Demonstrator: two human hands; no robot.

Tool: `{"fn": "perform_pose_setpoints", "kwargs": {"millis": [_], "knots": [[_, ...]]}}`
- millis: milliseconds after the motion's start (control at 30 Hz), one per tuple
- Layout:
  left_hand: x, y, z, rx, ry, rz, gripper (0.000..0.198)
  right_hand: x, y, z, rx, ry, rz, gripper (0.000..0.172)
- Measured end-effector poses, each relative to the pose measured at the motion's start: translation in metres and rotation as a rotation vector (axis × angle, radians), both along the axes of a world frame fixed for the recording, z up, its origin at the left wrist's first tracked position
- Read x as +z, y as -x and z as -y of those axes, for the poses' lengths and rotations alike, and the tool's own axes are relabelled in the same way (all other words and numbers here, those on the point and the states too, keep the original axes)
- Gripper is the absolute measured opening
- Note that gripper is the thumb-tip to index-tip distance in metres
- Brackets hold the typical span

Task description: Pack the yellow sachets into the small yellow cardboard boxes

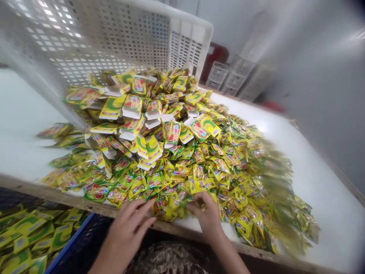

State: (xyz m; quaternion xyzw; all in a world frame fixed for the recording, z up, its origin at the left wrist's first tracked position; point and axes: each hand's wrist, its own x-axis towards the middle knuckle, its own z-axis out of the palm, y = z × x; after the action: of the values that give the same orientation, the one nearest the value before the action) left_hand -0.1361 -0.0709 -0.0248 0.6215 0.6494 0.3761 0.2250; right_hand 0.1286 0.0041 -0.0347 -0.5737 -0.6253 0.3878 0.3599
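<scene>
left hand (129, 224): fingers stretched, slightly spread, tips on small glossy yellow-green sachets (167, 209) | right hand (207, 213): fingers curled over same sachets, actual grasp not discernible | sachets: near edge of white table (313, 171), between both hands | far left: tilted white perforated plastic crate (114, 38) above flat yellow-green cardboard packets (134, 106)

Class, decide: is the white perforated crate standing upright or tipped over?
Tipped. The white crate has its open mouth facing sideways, and yellow cartons spill from it onto the white table.
</scene>
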Motion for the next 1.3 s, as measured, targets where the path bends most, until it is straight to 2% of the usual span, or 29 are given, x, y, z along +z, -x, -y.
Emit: {"fn": "perform_pose_setpoints", "kwargs": {"millis": [67,100,200,300,367,433,500,633,733,833,933,1000,1100,1167,1300], "knots": [[-0.006,-0.026,-0.023,-0.147,0.055,-0.053,0.011,0.013,0.001,0.002,0.003,0.13,-0.209,0.018],[-0.007,-0.036,-0.031,-0.18,0.106,-0.033,0.009,0.019,0.004,0.003,0.026,0.191,-0.304,0.019],[0.0,-0.052,-0.041,-0.124,0.329,0.236,0.022,0.028,0.018,0.005,0.104,0.28,-0.422,0.024],[0.011,-0.057,-0.04,-0.024,0.447,0.56,0.027,0.022,0.034,0.004,0.088,0.255,-0.32,0.02],[0.016,-0.062,-0.037,0.028,0.448,0.678,0.03,0.017,0.04,0.003,0.064,0.251,-0.256,0.016],[0.018,-0.071,-0.035,0.028,0.473,0.739,0.032,0.013,0.042,0.002,0.066,0.255,-0.235,0.011],[0.017,-0.081,-0.034,0.042,0.478,0.811,0.034,0.011,0.041,0.002,0.059,0.275,-0.256,0.009],[0.016,-0.095,-0.036,0.17,0.404,0.973,0.033,0.013,0.043,0.003,-0.012,0.342,-0.34,0.012],[0.019,-0.093,-0.041,0.122,0.426,0.998,0.034,0.018,0.047,0.004,0.041,0.223,-0.289,0.009],[0.026,-0.086,-0.043,0.13,0.429,1.064,0.038,0.023,0.052,0.006,0.025,0.144,-0.212,0.019],[0.031,-0.086,-0.041,0.193,0.397,1.151,0.044,0.025,0.055,0.008,0.067,0.196,-0.249,0.035],[0.031,-0.088,-0.039,0.204,0.348,1.069,0.043,0.025,0.057,0.008,0.149,0.225,-0.269,0.034],[0.031,-0.078,-0.044,0.083,0.178,0.674,0.028,0.027,0.056,0.005,0.191,0.246,-0.292,0.018],[0.034,-0.054,-0.057,0.047,-0.003,0.358,0.027,0.028,0.052,0.002,0.194,0.295,-0.349,0.016],[0.044,0.022,-0.104,0.246,-0.374,-0.285,0.04,0.018,0.037,0.0,0.081,0.39,-0.38,0.019]]}}
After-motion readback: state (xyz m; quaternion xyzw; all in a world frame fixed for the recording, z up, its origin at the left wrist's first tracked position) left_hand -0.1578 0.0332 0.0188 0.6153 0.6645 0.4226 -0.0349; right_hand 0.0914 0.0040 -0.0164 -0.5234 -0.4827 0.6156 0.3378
